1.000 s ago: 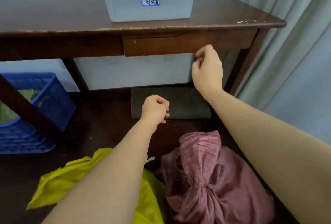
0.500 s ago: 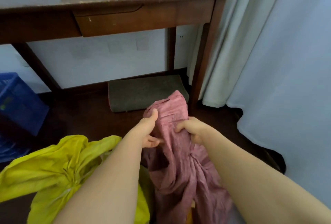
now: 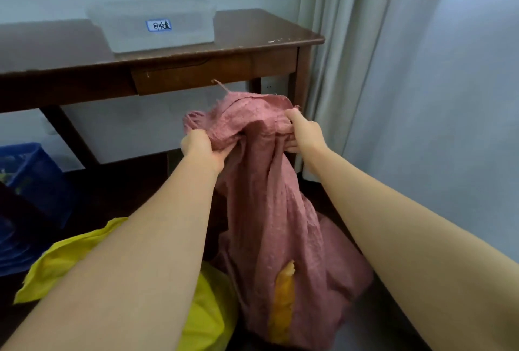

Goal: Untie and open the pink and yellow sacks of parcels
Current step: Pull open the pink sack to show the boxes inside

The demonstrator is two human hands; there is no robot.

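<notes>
The pink sack is held up off the floor by its mouth, left hand and right hand fingers clenched in the fabric, probably so it can be spread open. The yellow sack is left lying near-left, not yet opened.

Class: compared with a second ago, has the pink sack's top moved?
Yes. The pink sack has risen: its top now reaches the desk drawer front, gripped by both hands.

Two sacks (one pink, one yellow); two hands; one table; one clear bin; one blue crate.
</notes>
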